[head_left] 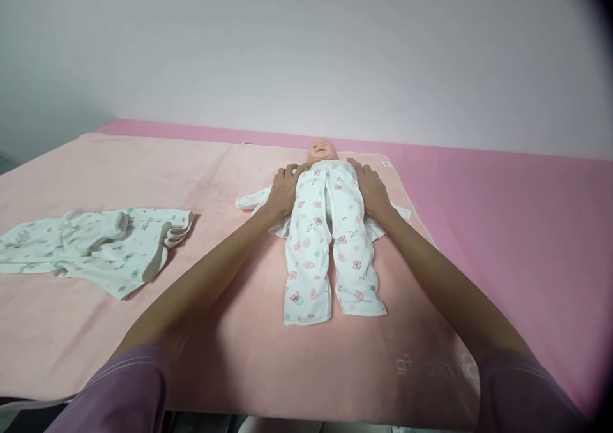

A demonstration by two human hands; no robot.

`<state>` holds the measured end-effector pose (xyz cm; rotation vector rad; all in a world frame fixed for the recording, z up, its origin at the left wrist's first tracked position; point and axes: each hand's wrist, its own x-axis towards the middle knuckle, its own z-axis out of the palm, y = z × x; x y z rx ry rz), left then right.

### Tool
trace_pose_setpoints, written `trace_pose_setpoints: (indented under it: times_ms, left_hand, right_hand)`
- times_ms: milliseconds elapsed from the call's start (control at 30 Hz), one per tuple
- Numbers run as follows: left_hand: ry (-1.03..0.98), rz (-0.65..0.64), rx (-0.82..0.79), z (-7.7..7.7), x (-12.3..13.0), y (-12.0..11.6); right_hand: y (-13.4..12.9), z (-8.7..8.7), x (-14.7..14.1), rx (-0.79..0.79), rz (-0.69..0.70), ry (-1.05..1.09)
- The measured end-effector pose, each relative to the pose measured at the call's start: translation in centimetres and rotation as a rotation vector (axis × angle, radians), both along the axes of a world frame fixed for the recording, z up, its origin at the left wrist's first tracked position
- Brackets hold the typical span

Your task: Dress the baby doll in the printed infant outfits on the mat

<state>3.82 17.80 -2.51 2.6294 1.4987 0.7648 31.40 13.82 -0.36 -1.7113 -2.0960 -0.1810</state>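
Observation:
A baby doll (322,149) lies on its back with its head away from me. White printed baby pants (313,228) cover its body from below the neck, legs stretched toward me. My left hand (286,187) is at the left top edge of the pants, fingers bent around the cloth. At the opposite edge, my right hand (370,184) has its fingers curled on the waistband. Under the pants, a white baby shirt (255,200) spreads out, its sleeves showing on both sides. The doll's torso and limbs are hidden.
A peach blanket (215,177) lies beneath everything, over a pink mat (502,228) that shows at right and back. Another printed baby garment (103,244) lies folded and crumpled on the left. A pale wall (306,56) stands behind.

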Motion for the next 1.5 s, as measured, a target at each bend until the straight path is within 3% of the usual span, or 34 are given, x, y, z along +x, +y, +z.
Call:
trace_pose_setpoints:
  times_ms: [333,433,533,600,667,833,1033,1133,1233,1300,1400,1500]
  left_hand:
    - [-0.021,0.068,-0.001,0.1,0.3,-0.3]
    - [-0.052,-0.095,-0.113,1.6,-1.3,-0.2]
    - [-0.185,-0.331,-0.351,3.7,-3.0,0.2]
    - [-0.322,-0.349,-0.47,4.7,-3.4,0.6]
    - [-0.437,-0.281,-0.501,5.2,-3.1,1.0]
    - [-0.473,-0.217,-0.446,4.2,-1.5,1.4]
    - [-0.377,-0.072,-0.131,1.8,-0.1,1.9]
    - [-0.346,-0.007,-0.101,1.5,0.3,2.3]
    - [-0.311,0.018,-0.064,2.2,0.1,0.5]
    - [-0.263,0.028,0.005,3.3,-0.7,-3.2]
    - [-0.199,0.016,0.017,5.1,-2.6,-12.1]
    - [-0.156,-0.009,-0.125,6.0,-4.2,-22.2]
  right_hand:
    - [0.1,-0.7,-0.4,0.028,-0.032,0.044]
    - [0.5,-0.5,1.9,-0.009,0.086,0.116]
    - [0.9,0.5,4.4,-0.087,0.291,0.292]
    - [1.3,1.3,5.1,-0.138,0.354,0.432]
    - [1.8,1.9,4.7,-0.15,0.352,0.525]
    - [2.7,1.9,2.6,-0.146,0.371,0.574]
    - [3.9,0.4,1.5,-0.028,0.261,0.503]
    - [3.7,0.8,1.2,-0.039,0.226,0.512]
    - [-0.1,2.7,0.7,0.011,0.177,0.453]
    - [-5.3,4.4,0.1,0.096,0.194,0.382]
    - [-15.5,5.9,-1.5,0.051,0.39,0.296]
    - [-24.3,4.5,-3.3,-0.14,0.59,0.145]
